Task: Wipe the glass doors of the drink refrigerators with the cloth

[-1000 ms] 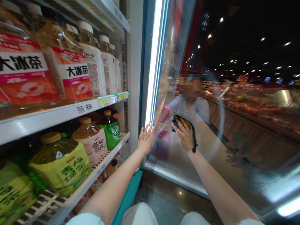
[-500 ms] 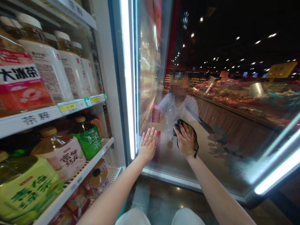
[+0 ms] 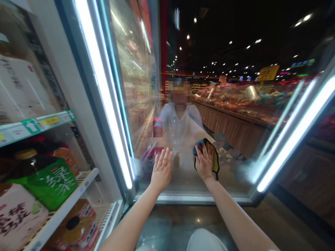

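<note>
My right hand (image 3: 205, 162) presses a yellow and grey cloth (image 3: 216, 161) with a black edge against the glass of a cooler door (image 3: 180, 181). Some of the cloth bunches up dark beside the fingers, and the palm hides part of it. To its left, my left hand (image 3: 162, 170) has its fingers stretched out and holds nothing. It is up at the same pane; whether the palm touches the glass I cannot tell. A person in a light shirt (image 3: 180, 118) shows in the glass like a reflection, with the face blurred out.
Bright light strips (image 3: 104, 94) run along both sides of the door. Shelves on the left hold drink bottles, among them a green-labelled bottle (image 3: 56, 181). A metal bottom rail (image 3: 193, 199) edges the door. Through the glass stands a long wood-sided display (image 3: 222, 120) of packaged goods.
The view has turned right, so the shelves slide off leftward. Against the door frame, both hands sit farther right, the right one still with the cloth. The left hand stays flat.
</note>
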### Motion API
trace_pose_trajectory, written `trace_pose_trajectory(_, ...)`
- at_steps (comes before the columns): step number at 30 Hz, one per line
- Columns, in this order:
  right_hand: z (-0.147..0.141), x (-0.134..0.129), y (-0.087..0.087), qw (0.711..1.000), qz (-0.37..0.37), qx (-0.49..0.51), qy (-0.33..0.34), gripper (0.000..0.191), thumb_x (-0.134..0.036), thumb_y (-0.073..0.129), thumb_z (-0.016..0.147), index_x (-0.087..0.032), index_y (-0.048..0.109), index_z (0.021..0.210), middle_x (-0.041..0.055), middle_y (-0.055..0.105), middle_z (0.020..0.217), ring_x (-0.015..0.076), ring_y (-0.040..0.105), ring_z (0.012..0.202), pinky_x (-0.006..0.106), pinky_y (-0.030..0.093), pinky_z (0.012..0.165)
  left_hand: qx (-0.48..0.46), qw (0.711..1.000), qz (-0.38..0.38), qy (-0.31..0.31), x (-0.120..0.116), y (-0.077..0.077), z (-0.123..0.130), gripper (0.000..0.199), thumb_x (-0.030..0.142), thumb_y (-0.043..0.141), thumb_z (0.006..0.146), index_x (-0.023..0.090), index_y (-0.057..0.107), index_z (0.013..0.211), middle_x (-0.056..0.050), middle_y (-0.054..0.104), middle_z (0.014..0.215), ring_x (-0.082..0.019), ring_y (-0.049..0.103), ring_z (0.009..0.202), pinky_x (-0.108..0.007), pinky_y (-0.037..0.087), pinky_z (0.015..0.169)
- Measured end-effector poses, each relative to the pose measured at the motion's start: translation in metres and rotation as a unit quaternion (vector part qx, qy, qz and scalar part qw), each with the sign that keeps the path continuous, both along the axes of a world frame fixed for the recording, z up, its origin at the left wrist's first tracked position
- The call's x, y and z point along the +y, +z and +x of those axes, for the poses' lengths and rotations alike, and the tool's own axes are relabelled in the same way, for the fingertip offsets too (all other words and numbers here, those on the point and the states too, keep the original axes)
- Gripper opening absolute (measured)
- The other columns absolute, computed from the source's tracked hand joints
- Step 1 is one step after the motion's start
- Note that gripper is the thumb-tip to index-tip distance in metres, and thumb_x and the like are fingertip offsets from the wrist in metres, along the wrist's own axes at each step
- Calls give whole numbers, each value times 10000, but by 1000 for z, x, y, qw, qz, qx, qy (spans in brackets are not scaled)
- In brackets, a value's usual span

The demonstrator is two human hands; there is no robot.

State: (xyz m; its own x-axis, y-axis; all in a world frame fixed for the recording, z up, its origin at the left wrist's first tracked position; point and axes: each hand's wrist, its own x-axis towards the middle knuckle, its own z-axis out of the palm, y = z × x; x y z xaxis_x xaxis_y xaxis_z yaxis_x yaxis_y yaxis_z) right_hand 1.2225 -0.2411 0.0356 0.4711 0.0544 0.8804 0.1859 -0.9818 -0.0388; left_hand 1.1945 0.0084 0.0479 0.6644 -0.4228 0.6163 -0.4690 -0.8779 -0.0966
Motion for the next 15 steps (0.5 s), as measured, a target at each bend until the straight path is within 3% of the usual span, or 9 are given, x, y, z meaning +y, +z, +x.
trace_pose_trajectory(3, -8, 10, -23, 997, -54, 58, 13, 543, -137, 490, 960, -344, 589, 1452, 81, 580, 1505, 330, 413, 1483, 582, 329, 1204, -7, 1000, 5, -30, -8, -7, 6, 881, 216, 538, 900, 153, 93, 1657, -114, 135, 1722, -275, 58, 1600, -487, 159, 1307)
trace_pose_trajectory(6, -1, 8, -13, 989, -96, 101, 53, 601, -105, 480, 955, -410, 553, 1467, 25, 553, 1538, 273, 439, 1471, 530, 308, 1237, -16, 998, 11, -61, -17, -12, 14, 851, 208, 524, 911, 172, 116, 1657, -107, 158, 1718, -279, 53, 1601, -519, 127, 1307)
trace_pose_trajectory(8, 3, -7, -1, 994, -60, 86, 40, 585, -114, 479, 962, -390, 551, 1472, 26, 534, 1555, 260, 412, 1492, 525, 298, 1248, -27, 997, 5, -76, -22, -14, 20, 834, 204, 532, 912, 197, 151, 1654, -104, 169, 1715, -286, 50, 1601, -556, 84, 1301)
trace_pose_trajectory(10, 2, -23, 1, 999, 18, 51, -5, 555, -136, 467, 978, -334, 541, 1490, 57, 494, 1585, 275, 348, 1529, 539, 309, 1244, -36, 996, -7, -85, -27, -17, 26, 831, 193, 549, 904, 218, 180, 1648, -102, 172, 1712, -288, 56, 1601, -579, 57, 1292)
trace_pose_trajectory(13, -7, -28, -17, 988, 131, 25, -75, 564, -156, 433, 998, -235, 454, 1556, 119, 372, 1653, 311, 224, 1575, 556, 352, 1219, -37, 995, -23, -90, -29, -20, 31, 845, 161, 560, 887, 235, 189, 1643, -95, 180, 1706, -282, 98, 1599, -577, 70, 1289)
trace_pose_trajectory(15, -11, -18, -27, 987, 132, 50, -80, 579, -133, 416, 995, -237, 440, 1564, 117, 348, 1665, 315, 209, 1578, 553, 360, 1217, -33, 994, -31, -96, -29, -21, 33, 849, 144, 556, 882, 252, 189, 1640, -84, 190, 1702, -278, 137, 1594, -568, 81, 1291)
